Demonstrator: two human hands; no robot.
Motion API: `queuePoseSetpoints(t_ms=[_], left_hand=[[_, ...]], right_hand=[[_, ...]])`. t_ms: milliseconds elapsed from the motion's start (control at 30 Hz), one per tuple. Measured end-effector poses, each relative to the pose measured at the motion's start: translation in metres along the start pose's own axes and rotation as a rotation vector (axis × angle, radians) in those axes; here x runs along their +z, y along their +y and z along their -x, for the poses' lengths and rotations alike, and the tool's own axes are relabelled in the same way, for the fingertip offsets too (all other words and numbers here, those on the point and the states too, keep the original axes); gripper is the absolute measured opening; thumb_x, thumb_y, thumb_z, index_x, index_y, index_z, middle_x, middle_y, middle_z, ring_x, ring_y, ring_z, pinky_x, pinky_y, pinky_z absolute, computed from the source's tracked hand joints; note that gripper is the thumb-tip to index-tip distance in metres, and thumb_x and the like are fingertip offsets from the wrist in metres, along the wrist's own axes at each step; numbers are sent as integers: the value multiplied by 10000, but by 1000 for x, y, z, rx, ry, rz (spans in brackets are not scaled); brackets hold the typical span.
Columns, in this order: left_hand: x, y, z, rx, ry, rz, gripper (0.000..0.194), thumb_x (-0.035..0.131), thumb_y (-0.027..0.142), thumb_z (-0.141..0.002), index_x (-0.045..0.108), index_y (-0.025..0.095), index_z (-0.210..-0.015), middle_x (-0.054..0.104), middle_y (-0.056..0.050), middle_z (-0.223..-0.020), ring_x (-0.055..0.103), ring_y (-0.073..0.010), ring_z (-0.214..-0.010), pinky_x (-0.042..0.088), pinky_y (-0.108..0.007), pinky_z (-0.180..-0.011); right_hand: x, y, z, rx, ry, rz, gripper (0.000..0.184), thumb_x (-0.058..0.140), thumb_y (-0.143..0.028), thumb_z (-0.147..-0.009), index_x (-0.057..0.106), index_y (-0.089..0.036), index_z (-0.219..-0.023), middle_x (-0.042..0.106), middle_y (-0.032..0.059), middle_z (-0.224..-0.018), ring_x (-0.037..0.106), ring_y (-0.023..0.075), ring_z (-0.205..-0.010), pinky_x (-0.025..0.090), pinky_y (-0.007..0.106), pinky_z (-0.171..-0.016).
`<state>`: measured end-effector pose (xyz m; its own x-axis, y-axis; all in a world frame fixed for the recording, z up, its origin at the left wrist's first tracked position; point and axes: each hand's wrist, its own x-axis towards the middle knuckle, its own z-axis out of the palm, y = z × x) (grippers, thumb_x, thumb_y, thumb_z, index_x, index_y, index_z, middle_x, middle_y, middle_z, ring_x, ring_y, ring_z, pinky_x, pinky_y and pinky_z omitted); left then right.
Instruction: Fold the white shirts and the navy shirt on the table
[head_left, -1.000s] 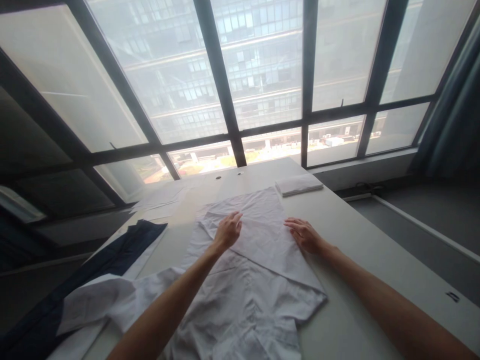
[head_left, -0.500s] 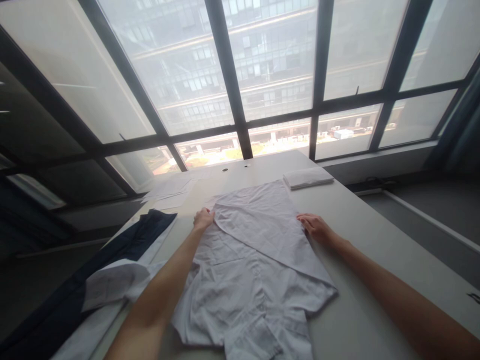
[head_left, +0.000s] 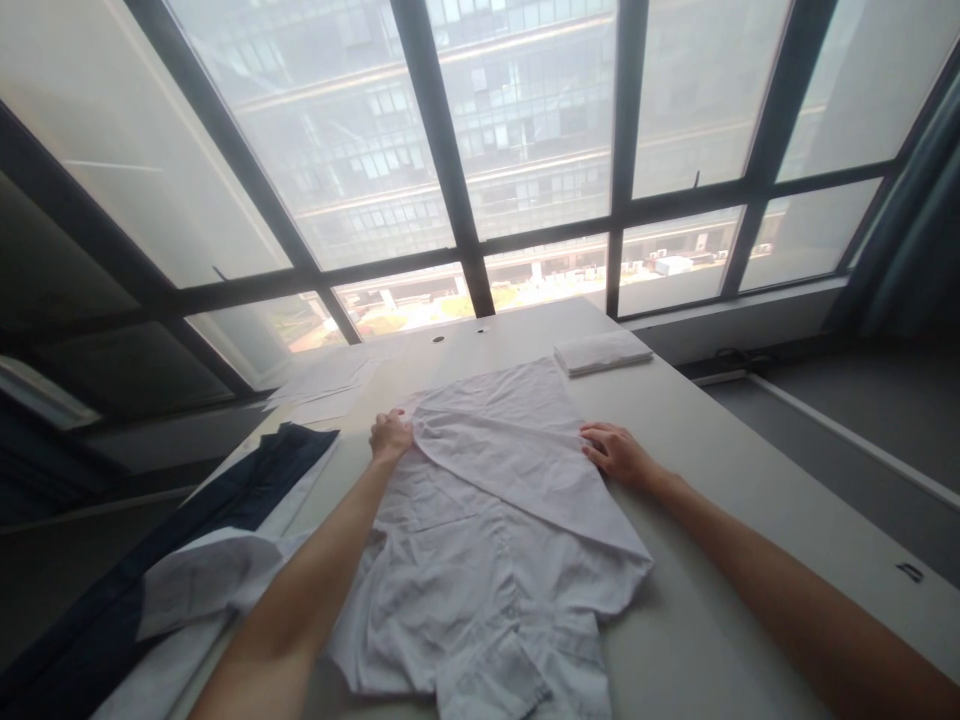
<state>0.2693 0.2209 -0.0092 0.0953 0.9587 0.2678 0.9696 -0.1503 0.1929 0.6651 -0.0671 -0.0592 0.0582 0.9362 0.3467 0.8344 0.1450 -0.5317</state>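
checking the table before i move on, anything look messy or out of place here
The white shirt lies rumpled, one flap folded diagonally across it between the left hand and right hand. A dark garment trails off the table's left edge.

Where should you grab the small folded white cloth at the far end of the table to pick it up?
Probably the small folded white cloth is best taken along its near long edge, coming from the person's side. It lies flat as a thin stack on the pale table, so a grip pinching all the layers at that edge should keep the folds together.
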Motion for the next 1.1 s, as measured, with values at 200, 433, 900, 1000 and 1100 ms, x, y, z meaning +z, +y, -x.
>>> queuePoseSetpoints(t_ms=[200,433,900,1000,1100], left_hand=[[10,39,26,332,-24,-14,393,484,278,-988,590,231,-1364,510,-66,-1490,460,-255,-1352,351,-348,-1140],[34,47,42,447,-174,-51,498,389,442,-1037,489,260,-1490,390,-83,-1603,290,-314,-1488,221,-503,-1192],[40,45,43,436,-221,-98,583,316,482,-1042,351,257,-1579,262,-81,-1660,180,-352,-1526,138,-577,-1204],[38,45,44,445,-223,-123,579,311,487,-1044,353,265,-1578,268,-80,-1658,203,-346,-1521,159,-573,-1202],[37,45,44,448,-226,-135,579,299,488,-1045,348,270,-1579,274,-80,-1657,220,-346,-1516,170,-568,-1200]], right_hand=[[-5,-43,6,-63,112,118,408,422,-235,-978,651,-194,-1314,613,112,-1401,490,257,-1361,344,430,-1157],[28,-82,34,-83,-139,211,591,397,-417,-1016,417,-137,-1536,350,144,-1616,227,289,-1527,133,518,-1239],[75,-136,0,86,-85,189,689,391,-506,-997,372,-99,-1552,266,210,-1632,173,342,-1537,109,586,-1217],[79,-138,-19,146,-148,223,689,418,-450,-990,357,-52,-1549,219,228,-1637,145,349,-1541,85,602,-1213],[68,-111,-17,245,-174,266,716,408,-461,-989,333,-27,-1554,214,232,-1637,159,347,-1538,56,591,-1219]])
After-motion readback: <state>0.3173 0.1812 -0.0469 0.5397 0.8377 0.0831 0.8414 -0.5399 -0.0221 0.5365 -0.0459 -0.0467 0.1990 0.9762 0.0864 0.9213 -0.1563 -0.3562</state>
